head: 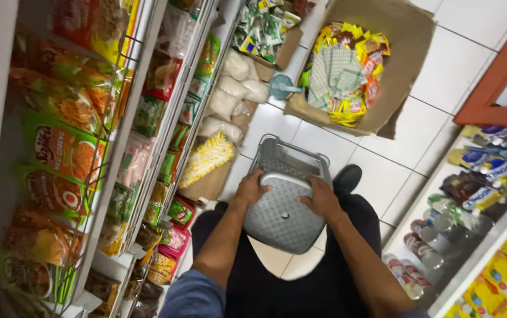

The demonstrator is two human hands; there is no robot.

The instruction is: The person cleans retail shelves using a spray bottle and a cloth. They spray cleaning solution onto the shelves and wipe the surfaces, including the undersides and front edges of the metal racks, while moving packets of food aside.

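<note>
A grey plastic stool [281, 215] stands on the white tiled floor between my legs. My left hand [251, 187] grips the left edge of its seat. On the right edge rests my right hand [321, 198], fingers curled over the rim. A grey plastic basket [288, 160] sits on the floor just beyond the stool, partly hidden by it.
Shelves [118, 147] packed with snack packets run along the left. A shelf of bottles and packets [459, 224] stands to the right. Ahead lie an open cardboard box [395, 65] of yellow sachets, white sacks [230, 88] and a yellow bag [207, 158].
</note>
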